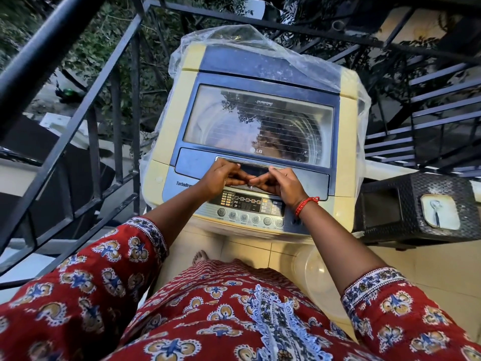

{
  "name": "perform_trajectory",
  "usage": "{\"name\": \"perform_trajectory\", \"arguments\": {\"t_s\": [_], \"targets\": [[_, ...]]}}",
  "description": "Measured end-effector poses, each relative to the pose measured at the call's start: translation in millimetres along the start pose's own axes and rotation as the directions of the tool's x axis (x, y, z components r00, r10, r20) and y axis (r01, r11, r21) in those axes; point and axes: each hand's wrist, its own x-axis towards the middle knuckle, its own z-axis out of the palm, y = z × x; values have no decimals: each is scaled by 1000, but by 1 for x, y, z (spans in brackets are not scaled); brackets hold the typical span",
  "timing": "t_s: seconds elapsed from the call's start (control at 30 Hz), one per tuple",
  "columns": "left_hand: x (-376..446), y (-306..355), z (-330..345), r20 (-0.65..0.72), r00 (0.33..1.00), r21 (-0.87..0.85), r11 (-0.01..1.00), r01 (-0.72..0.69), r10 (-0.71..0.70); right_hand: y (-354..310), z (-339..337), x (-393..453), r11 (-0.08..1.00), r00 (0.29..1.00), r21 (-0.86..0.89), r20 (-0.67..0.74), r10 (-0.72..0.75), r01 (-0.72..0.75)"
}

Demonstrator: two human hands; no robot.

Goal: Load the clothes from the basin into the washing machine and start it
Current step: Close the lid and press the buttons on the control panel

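Both hands hooked on the washer lid handle, lid still down.

Left hand (221,177) and right hand (279,182) sit side by side at the front edge of the lid (257,121), fingers curled into the handle recess (247,165), tips almost meeting in the middle. Red thread bracelet (305,204) on the right wrist. The washing machine (166,126) is a yellowed top loader; its control panel (250,207) sits just below the hands, and a clear plastic cover (234,40) is pushed back over the rear. Through the glass I only see reflections, so can't tell what's in the drum. A pale basin (312,272) sits on the tiled floor by the machine's front, and its contents are out of sight. Black railing (78,121) on the left, dark wicker box (416,204) on the right.
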Motion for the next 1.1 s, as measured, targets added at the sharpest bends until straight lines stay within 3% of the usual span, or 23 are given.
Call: {"name": "perform_trajectory", "arguments": {"t_s": [1.1], "targets": [[7,-10,-4,-39,999,27,1000,8,-7,-3,3,-3,999,999,-27,-8,-35,35]]}}
